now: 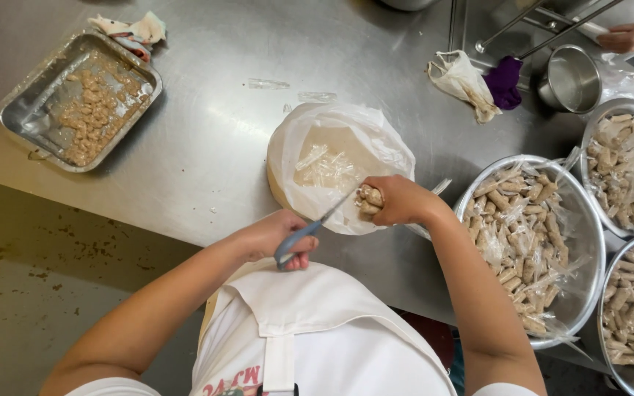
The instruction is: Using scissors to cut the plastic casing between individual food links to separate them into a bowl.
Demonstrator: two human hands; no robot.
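Note:
My left hand [277,236] grips blue-handled scissors [310,229], blades pointing up-right toward my right hand. My right hand [399,199] is closed around a few pale brown sausage-like rolls [370,199], held over a bowl lined with a white plastic bag [332,165]. Clear plastic wrapper scraps [328,167] lie inside that bag. The scissor tips reach the ends of the rolls.
Three metal bowls [581,220] of plastic-wrapped rolls stand at the right. A metal tray [78,99] with unwrapped pieces sits far left, a rag [132,31] behind it. A small steel pot [570,79], cloths [471,79] and another person's hand [632,37] are at the back right.

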